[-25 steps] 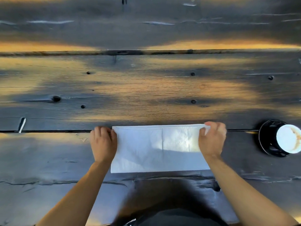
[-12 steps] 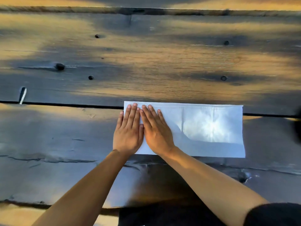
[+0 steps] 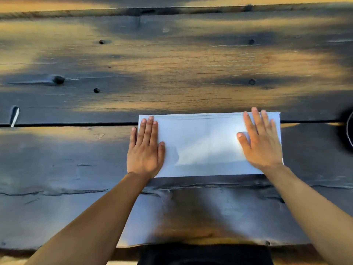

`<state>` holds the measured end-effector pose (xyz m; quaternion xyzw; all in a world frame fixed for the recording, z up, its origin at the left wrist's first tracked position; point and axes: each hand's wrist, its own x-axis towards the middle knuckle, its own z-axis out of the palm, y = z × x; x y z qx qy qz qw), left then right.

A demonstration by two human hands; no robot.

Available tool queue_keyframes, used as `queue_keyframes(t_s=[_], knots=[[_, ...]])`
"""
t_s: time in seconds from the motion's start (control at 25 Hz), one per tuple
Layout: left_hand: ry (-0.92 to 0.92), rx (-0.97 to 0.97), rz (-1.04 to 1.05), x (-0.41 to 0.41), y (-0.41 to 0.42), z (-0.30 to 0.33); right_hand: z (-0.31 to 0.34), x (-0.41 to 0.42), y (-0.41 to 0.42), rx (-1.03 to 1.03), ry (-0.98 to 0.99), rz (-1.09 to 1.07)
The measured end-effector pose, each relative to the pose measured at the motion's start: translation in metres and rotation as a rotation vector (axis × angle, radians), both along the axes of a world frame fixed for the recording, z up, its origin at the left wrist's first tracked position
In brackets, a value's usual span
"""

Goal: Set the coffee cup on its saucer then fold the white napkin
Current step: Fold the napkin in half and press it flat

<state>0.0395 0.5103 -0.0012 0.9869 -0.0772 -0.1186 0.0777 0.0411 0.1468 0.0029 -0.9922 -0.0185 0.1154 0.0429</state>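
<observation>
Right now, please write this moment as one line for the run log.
napkin: folded, flat on table | left hand: presses left end | right hand: presses right end

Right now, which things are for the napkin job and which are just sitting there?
For the job:
- white napkin, folded into a long strip
- left hand, flat on its left end
- right hand, flat on its right end

Just there:
- wooden table
- dark round thing, cut off at the right edge

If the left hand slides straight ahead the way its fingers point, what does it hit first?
Nothing obvious: beyond the left hand and the napkin's far edge lies only bare wooden table, with a plank seam just past the fingertips.
</observation>
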Motion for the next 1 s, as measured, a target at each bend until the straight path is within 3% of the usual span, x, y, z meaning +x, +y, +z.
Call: queue_keyframes(t_s=[0.12, 0.24, 0.36, 0.48, 0.56, 0.84, 1.0], knots=[[-0.009, -0.013, -0.001, 0.0, -0.001, 0.0, 0.0, 0.003, -0.014, 0.019, 0.018, -0.074], [-0.019, -0.012, 0.009, -0.001, -0.001, -0.001, 0.001, 0.004, 0.023, 0.061, -0.044, -0.184], [-0.025, -0.012, 0.011, 0.0, 0.0, -0.003, 0.004, -0.006, 0.108, 0.172, -0.168, -0.036], [-0.041, -0.017, 0.003, -0.001, 0.0, -0.006, 0.003, -0.024, 0.199, 0.265, -0.12, 0.164], [-0.051, -0.02, -0.003, -0.003, 0.001, -0.007, -0.002, -0.033, 0.217, 0.231, -0.077, 0.189], [-0.051, -0.031, -0.016, -0.003, 0.002, -0.005, -0.013, -0.049, 0.08, 0.069, -0.208, 0.079], [-0.052, -0.037, -0.014, -0.002, 0.0, -0.004, -0.008, -0.049, -0.001, 0.05, -0.063, -0.135]])
